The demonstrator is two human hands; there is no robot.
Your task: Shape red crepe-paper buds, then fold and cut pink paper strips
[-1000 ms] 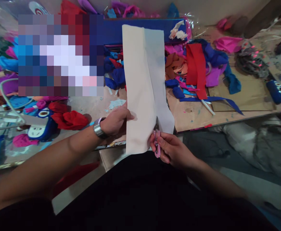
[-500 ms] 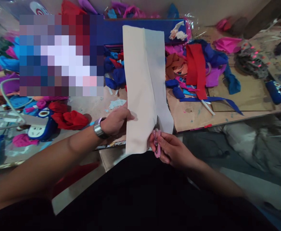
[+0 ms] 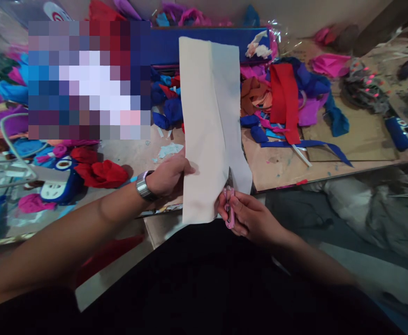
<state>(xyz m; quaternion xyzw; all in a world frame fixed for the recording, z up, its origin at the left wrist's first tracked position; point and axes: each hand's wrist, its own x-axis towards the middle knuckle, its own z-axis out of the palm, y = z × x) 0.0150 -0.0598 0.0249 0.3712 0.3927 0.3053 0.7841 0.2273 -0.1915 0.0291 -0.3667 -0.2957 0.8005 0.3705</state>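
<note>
In the middle of the frame my left hand (image 3: 167, 177) pinches the white cloth (image 3: 209, 125). My right hand (image 3: 251, 218) squeezes pink scissors (image 3: 229, 209) at its bottom edge.

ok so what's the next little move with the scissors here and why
Probably another short snip straight up the sheet. The right hand holds small pink scissors at the bottom edge of the white fabric sheet, where a slit has only just opened. The left hand pinches the sheet's left edge, holding it up, and most of its length above is uncut.
</note>
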